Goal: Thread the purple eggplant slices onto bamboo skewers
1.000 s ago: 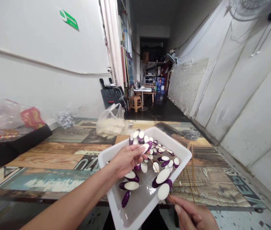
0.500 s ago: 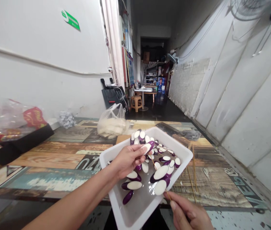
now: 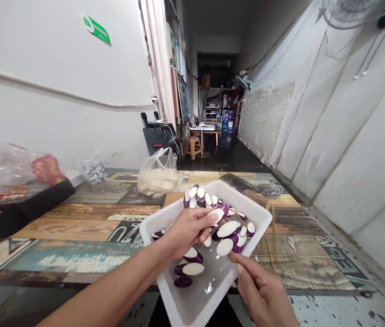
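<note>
My left hand pinches an eggplant slice with white flesh and purple skin over the middle of a white plastic tub. Near the tub's right rim, my right hand is closed on the lower end of a thin bamboo skewer. Two big eggplant pieces sit along that skewer, between my hands. Whether its tip enters the pinched slice is hidden by my left fingers. More cut eggplant lies in the water in the tub, with several threaded skewers at its far end.
Loose bamboo skewers lie on the patterned wooden table right of the tub. Behind it stands a clear plastic bag with pale contents. A black tray of red packages is at left, a grey crumpled bag at far right.
The right hand has moved up and slightly left, bringing the skewer's pieces closer to the left hand's slice. My left hand has shifted a little right, still pinching its slice.
</note>
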A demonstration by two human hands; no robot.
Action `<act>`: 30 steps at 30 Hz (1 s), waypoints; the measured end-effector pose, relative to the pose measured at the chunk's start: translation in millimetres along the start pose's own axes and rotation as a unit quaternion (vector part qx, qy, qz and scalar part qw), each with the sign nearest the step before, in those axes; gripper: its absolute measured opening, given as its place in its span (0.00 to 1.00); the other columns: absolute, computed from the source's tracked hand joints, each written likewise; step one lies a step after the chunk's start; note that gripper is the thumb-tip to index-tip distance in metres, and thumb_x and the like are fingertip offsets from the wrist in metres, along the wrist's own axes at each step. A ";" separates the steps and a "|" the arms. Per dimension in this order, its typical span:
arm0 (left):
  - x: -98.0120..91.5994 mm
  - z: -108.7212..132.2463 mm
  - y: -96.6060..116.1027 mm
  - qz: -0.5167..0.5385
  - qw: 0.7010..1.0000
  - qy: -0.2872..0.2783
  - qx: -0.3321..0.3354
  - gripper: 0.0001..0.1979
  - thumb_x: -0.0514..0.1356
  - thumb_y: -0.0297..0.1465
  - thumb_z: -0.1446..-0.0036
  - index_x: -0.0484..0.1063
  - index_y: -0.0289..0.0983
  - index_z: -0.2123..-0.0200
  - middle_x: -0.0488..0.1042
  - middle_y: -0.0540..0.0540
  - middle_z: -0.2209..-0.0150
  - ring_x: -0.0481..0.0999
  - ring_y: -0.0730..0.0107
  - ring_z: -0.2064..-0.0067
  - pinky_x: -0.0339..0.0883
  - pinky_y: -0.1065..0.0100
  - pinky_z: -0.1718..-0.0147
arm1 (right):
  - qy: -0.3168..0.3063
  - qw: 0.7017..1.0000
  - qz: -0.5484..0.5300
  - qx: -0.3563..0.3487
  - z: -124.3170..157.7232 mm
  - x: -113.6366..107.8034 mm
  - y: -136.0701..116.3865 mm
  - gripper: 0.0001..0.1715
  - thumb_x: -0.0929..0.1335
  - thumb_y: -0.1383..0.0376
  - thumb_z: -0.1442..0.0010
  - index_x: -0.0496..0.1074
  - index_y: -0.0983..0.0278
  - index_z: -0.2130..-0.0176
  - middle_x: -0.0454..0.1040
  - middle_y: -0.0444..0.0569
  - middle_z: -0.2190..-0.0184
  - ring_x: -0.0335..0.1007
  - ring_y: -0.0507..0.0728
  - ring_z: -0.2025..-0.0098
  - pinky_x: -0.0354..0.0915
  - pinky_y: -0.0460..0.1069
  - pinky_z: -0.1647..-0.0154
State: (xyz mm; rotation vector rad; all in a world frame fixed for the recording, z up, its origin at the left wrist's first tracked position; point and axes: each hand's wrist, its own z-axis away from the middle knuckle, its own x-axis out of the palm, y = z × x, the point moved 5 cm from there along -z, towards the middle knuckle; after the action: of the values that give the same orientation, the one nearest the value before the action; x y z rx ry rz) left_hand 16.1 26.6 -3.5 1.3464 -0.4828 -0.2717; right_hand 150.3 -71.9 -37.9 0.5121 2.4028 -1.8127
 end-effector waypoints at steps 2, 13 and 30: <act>1.9 -0.9 0.3 -0.012 1.000 0.003 -0.002 0.15 0.61 0.39 0.52 0.72 0.31 0.69 0.56 0.56 0.89 0.50 0.85 0.86 0.40 0.77 0.84 | -0.015 1.000 -0.012 0.011 -3.8 -0.2 -3.2 0.23 0.61 0.55 0.41 0.74 0.69 0.60 0.63 0.44 0.85 0.59 0.51 0.82 0.57 0.43 0.84; -8.8 5.6 5.0 -0.519 0.834 -0.024 0.184 0.08 0.57 0.29 0.50 0.76 0.38 0.68 0.74 0.45 0.71 0.71 0.68 0.72 0.59 0.71 0.72 | 0.029 0.988 -0.091 0.123 -6.8 -35.2 -0.6 0.26 0.64 0.53 0.43 0.68 0.70 0.54 0.51 0.38 0.84 0.44 0.47 0.83 0.42 0.42 0.86; 12.2 20.7 -12.2 -0.711 0.634 -0.288 0.095 0.07 0.60 0.29 0.55 0.75 0.38 0.68 0.74 0.45 0.70 0.72 0.62 0.66 0.60 0.70 0.71 | 0.067 0.986 -0.056 0.141 7.4 -47.0 5.1 0.25 0.66 0.52 0.48 0.73 0.66 0.57 0.53 0.38 0.86 0.44 0.47 0.84 0.42 0.42 0.87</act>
State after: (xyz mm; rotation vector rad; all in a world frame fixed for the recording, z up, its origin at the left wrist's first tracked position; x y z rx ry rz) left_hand 17.8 0.6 -10.2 1.5756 0.1913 -2.0720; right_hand 195.1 -87.7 -32.2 0.5480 2.3110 -2.2541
